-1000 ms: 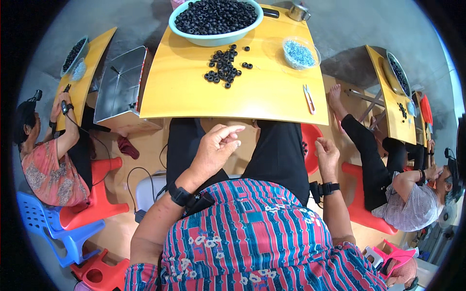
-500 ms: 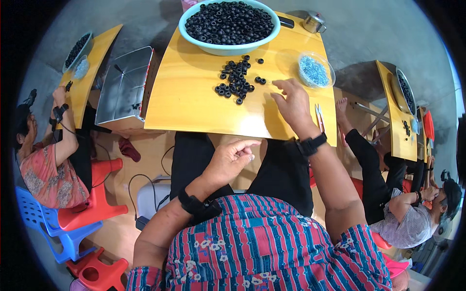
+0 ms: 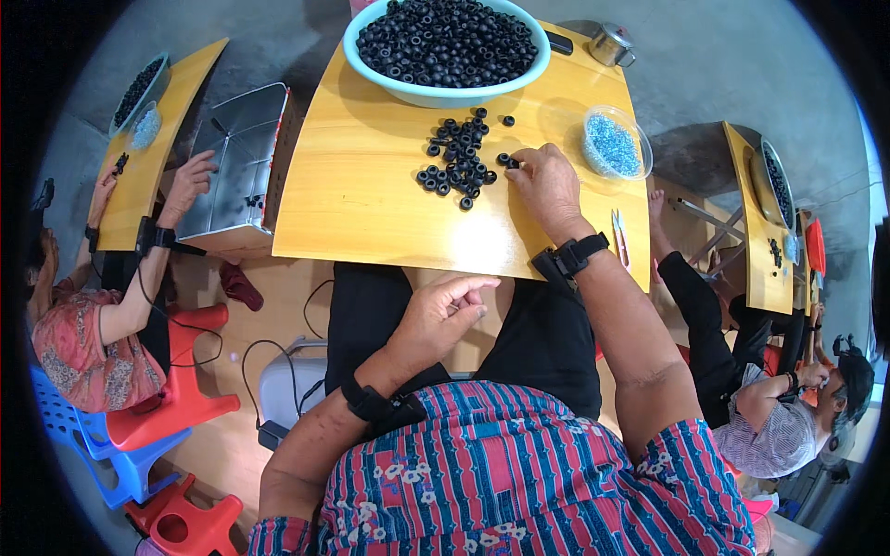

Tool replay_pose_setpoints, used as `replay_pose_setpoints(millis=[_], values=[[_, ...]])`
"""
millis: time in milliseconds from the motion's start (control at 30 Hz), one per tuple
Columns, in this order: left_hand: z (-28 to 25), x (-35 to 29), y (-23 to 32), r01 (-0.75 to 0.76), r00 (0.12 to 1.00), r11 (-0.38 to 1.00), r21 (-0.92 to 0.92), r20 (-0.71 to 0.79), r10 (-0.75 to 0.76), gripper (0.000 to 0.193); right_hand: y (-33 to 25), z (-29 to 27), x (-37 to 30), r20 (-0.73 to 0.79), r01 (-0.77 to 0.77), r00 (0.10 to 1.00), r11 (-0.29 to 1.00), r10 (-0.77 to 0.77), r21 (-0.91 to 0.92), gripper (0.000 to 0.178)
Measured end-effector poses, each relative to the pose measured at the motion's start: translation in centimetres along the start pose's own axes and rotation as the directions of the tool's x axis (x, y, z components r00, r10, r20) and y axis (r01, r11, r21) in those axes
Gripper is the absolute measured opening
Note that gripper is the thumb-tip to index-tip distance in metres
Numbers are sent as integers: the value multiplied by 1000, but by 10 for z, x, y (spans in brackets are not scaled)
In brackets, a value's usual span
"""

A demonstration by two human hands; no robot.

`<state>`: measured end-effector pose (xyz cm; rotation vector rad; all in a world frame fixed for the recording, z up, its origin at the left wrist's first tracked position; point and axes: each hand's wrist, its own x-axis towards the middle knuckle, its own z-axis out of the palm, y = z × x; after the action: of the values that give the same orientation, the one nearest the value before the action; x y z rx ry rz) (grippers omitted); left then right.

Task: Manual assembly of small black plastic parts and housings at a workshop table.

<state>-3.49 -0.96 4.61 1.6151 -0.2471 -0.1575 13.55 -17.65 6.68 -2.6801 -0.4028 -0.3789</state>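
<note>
My right hand [image 3: 547, 190] reaches over the yellow table, with thumb and forefinger closing round a small black ring-shaped bead [image 3: 513, 163]. Another black bead [image 3: 502, 158] lies right beside it. Just left of these is a loose pile of black beads [image 3: 454, 162], their holes showing. My left hand [image 3: 440, 310] is at the table's near edge above my lap, thumb and forefinger pinched together. Whatever it may hold is too small to make out. Behind the pile stands a light blue basin [image 3: 445, 95] heaped with black beads.
A clear tub [image 3: 619, 176] of tiny blue beads stands on the table's right side. Small scissors [image 3: 620, 236] lie near the right edge. A metal cup [image 3: 612, 44] is at the back. Left of the table is an open metal box [image 3: 232, 167]. Co-workers sit at tables on both sides.
My right hand has moved slightly left and its fingers have closed at the bead. My left hand stays pinched near the edge. The left co-worker's hand has swung toward the metal box.
</note>
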Motion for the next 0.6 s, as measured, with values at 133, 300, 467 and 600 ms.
replay_pose_setpoints(millis=[133,300,467,600], values=[[-2,-3,5,63,997,998,22,37,-63,32,5,-2,-10,-64,136,989,989,-132,63,24],[-3,-4,-3,110,994,968,-225,-3,-113,28,-6,-23,-48,167,-83,983,634,-74,769,24],[0,0,21,53,994,950,-308,-79,-81,29,-21,-45,-84,355,-315,923,235,-152,920,25],[6,-3,30,43,991,936,-349,-102,-83,29,-25,-49,-100,362,-325,911,194,-199,926,25]])
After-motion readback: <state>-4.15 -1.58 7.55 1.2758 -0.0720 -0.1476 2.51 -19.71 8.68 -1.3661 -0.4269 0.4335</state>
